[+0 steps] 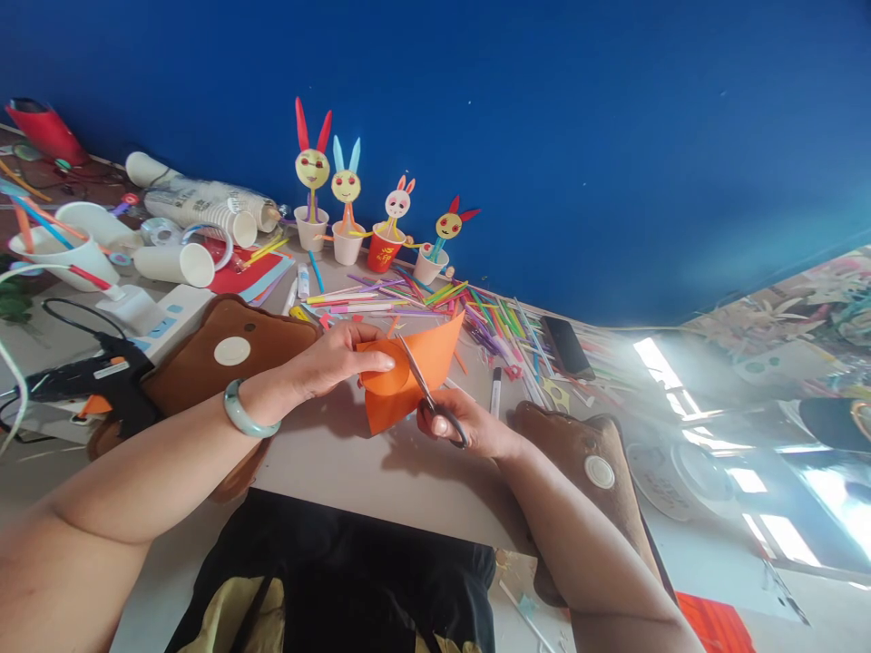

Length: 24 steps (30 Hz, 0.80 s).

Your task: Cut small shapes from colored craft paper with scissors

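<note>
My left hand (pixel 347 361) pinches a sheet of orange paper (pixel 435 349) by its left side, thumb on top. A rounded outline shows on the paper near that thumb. My right hand (pixel 469 422) has its fingers in the handles of a pair of scissors (pixel 423 385). The blades lie across the orange paper, just right of the rounded part. How far the blades are apart is hard to make out. Both hands are above the table, between two brown cushions.
Several cups with rabbit-faced figures (pixel 347 186) stand along the blue wall. Coloured sticks (pixel 504 331) and a phone (pixel 567 346) lie in front. At left are a glue gun (pixel 95 376), a power strip (pixel 163 326) and paper cups (pixel 181 265). A brown cushion (pixel 572 453) sits by my right arm.
</note>
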### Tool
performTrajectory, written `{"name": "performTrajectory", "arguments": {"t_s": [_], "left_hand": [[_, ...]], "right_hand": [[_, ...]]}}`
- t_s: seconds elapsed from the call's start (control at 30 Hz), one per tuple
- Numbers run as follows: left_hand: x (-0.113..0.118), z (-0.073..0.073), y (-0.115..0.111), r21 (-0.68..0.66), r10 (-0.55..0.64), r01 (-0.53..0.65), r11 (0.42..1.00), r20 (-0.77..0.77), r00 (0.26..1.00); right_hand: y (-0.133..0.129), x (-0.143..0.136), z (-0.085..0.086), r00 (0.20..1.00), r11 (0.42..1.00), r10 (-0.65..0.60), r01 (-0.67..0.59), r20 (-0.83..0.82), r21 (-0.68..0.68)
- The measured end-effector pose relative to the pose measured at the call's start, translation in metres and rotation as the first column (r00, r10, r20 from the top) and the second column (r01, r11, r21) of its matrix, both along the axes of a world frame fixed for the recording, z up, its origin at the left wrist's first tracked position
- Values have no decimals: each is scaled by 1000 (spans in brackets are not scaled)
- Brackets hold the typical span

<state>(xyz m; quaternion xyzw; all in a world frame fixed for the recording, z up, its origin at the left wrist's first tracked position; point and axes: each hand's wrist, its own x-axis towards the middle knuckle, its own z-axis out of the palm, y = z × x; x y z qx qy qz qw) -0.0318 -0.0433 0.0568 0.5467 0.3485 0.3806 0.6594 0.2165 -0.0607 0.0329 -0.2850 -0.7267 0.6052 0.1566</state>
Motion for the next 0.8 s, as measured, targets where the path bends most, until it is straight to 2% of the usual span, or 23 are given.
{"name": "performTrajectory", "arguments": {"t_s": [0.27,0.8], "left_hand": [[-2,-4,1,-4,-8,8,1000,19,1000],[-3,-8,4,-11,38,-37,999,61,997]], "right_hand": [[1,0,-1,1000,1000,7,-7,-29,-10],[1,2,-2,1000,999,-25,25,16,-19]]}}
